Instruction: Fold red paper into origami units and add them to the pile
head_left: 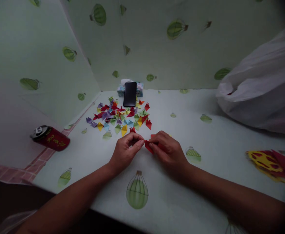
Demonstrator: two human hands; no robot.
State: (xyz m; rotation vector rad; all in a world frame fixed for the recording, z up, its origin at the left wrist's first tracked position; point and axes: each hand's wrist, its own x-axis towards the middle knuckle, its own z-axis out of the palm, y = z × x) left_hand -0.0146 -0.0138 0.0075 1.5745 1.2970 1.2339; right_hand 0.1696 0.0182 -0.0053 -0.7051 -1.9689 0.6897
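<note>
Between my two hands is a small piece of folded red paper (148,147), held just above the table near its middle. My left hand (128,148) pinches its left tip between thumb and forefinger. My right hand (168,149) grips the other side, fingers closed on it and hiding part of it. More red paper shows behind the right fingers; I cannot tell whether it is the same piece. Just beyond my hands lies a spread of small folded paper pieces (118,117) in red, yellow, green, purple, blue and orange.
A black phone (130,94) leans on a tissue box (140,89) at the back. A red drink can (51,138) stands at the left edge. To the right are a white plastic bag (261,87) and a red and yellow item (271,164), blurred.
</note>
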